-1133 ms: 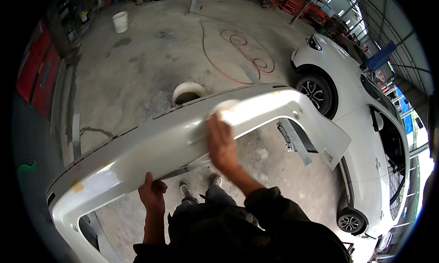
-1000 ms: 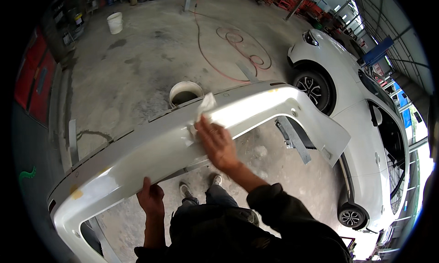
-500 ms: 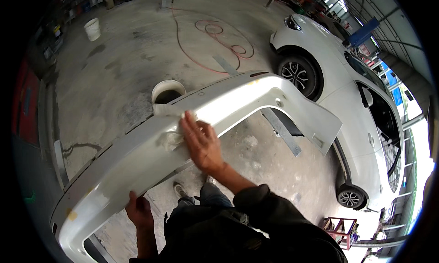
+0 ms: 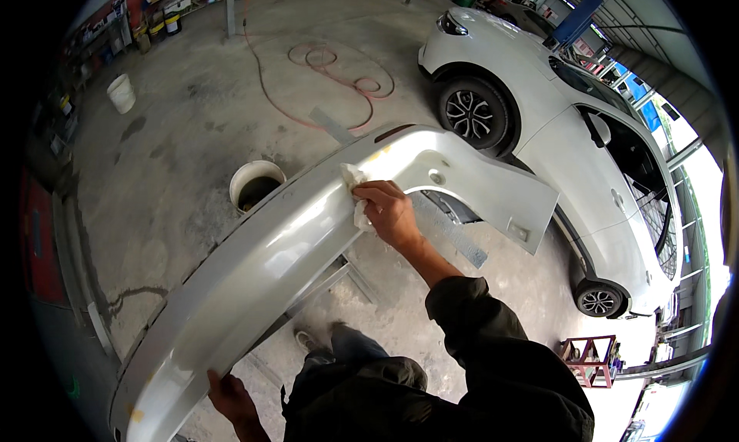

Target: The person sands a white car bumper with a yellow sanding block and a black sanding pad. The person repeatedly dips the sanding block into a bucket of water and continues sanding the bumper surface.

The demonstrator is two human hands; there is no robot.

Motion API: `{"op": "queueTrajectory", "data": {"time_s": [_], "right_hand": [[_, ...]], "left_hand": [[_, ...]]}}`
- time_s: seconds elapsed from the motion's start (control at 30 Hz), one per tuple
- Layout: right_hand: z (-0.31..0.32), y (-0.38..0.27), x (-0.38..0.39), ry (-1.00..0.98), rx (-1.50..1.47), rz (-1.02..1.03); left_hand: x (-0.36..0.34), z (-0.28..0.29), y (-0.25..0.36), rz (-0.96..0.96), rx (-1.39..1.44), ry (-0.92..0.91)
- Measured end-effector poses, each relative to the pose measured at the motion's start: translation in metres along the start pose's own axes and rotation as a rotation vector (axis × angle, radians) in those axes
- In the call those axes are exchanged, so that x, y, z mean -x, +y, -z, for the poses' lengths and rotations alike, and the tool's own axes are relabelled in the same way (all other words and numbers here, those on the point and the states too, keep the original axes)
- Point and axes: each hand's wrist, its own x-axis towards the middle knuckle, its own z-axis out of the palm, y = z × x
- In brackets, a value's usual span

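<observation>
A white car bumper (image 4: 269, 242) runs diagonally in front of me on metal supports (image 4: 462, 234), with small yellow patches on it. My right hand (image 4: 385, 207) is closed on a crumpled white cloth (image 4: 352, 174), pressed on the bumper toward its far end, where it curves down beside an opening. My left hand (image 4: 227, 396) grips the bumper's inner edge near the bottom of the picture, its fingers partly hidden. A white bucket with dark contents (image 4: 238, 182) stands on the floor just beyond the bumper.
A white car (image 4: 562, 180) stands close at the right, a red cart (image 4: 586, 361) behind it. A red hose (image 4: 366, 88) lies coiled on the concrete floor. Farther off stand a white bucket (image 4: 121, 93), several cans (image 4: 157, 32) and steel posts (image 4: 231, 11).
My right hand and the cloth have moved along the bumper toward its far end. The view has turned, and my left hand now appears lower in the picture, still at the bumper's edge.
</observation>
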Motion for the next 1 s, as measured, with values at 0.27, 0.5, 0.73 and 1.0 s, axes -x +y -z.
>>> {"op": "queueTrajectory", "data": {"time_s": [0.27, 0.5, 0.73, 1.0], "right_hand": [[0.031, 0.128, -0.038, 0.182, 0.507, -0.01], [0.064, 0.21, -0.044, -0.043, 0.624, 0.078], [0.088, 0.2, -0.033, -0.203, 0.556, 0.119], [0.131, 0.223, -0.023, -0.446, 0.547, 0.069]], "left_hand": [[-0.009, 0.0, 0.0, -0.027, 0.047, 0.26], [0.0, -0.028, 0.024, 0.105, 0.239, 0.268], [0.011, -0.074, 0.04, 0.008, 0.22, 0.374], [-0.002, -0.022, 0.014, -0.006, 0.262, 0.173]]}}
